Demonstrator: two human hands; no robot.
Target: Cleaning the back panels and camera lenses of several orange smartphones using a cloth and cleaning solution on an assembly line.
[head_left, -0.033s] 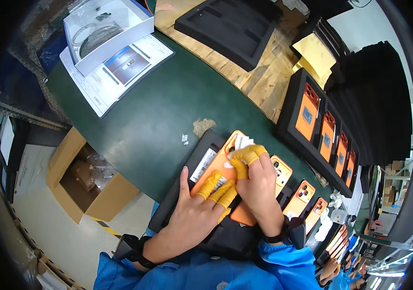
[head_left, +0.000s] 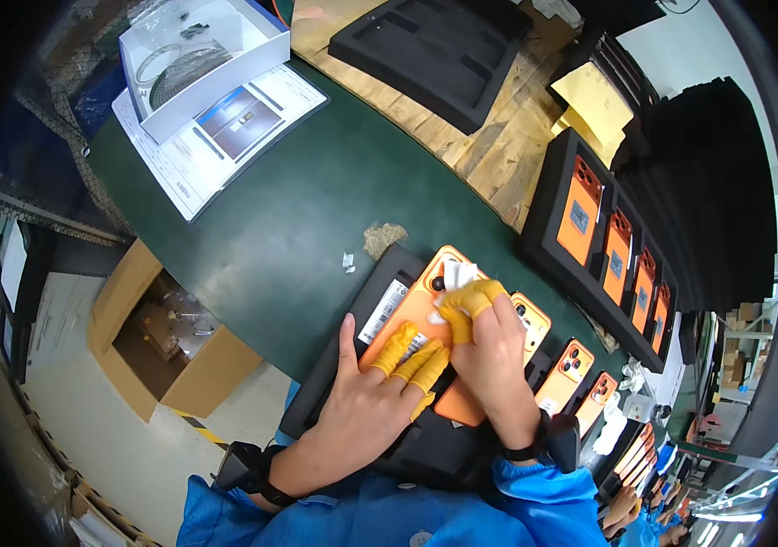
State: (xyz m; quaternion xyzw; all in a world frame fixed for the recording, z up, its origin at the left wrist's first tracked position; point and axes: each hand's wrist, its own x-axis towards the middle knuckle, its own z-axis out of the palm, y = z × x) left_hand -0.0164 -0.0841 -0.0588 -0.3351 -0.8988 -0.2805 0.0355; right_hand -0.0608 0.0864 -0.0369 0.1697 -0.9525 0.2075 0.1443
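Observation:
An orange phone (head_left: 414,303) lies back up in a black foam tray (head_left: 313,407), beside a white barcode label (head_left: 381,311). My left hand (head_left: 360,412), with yellow finger cots, rests its stretched fingers on the phone's back, partly covering another label. My right hand (head_left: 491,354), also in yellow cots, pinches a folded white wipe (head_left: 460,273) against the camera end. One dark lens (head_left: 438,283) shows beside the wipe. Partly beneath my right hand lies a second orange phone (head_left: 462,405). More orange phones (head_left: 563,374) sit to its right.
At the right, another foam tray (head_left: 535,239) holds several orange phones. An empty-looking black tray (head_left: 425,55) lies on the wooden surface. A white box (head_left: 216,84) stands on papers at far left, above an open carton (head_left: 216,369). Co-workers' hands (head_left: 621,508) appear lower right.
My right hand has shifted slightly right and toward me with its fingers, uncovering more of the lens beside the wipe. My left hand stays nearly in place.

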